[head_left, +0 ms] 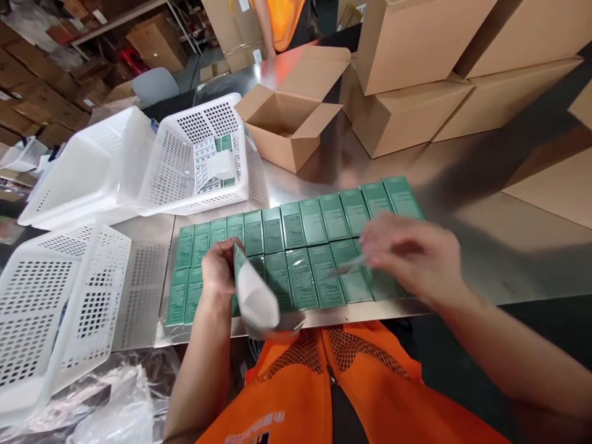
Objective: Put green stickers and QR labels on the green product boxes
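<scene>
Presently your left hand [217,266] pinches a small green rectangular carton [250,290] above the rows of flat green cartons [300,246]; your right hand [411,256] hovers blurred, grip indeterminable.

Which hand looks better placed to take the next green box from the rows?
Probably the right hand: it hovers open over the green boxes, while the left hand is busy holding one box upright.

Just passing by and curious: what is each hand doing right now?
Left hand: closed on a green box, lifted on end over the rows.
Right hand: blurred, fingers loosely spread above the green boxes; whether it grips anything cannot be told.
</scene>
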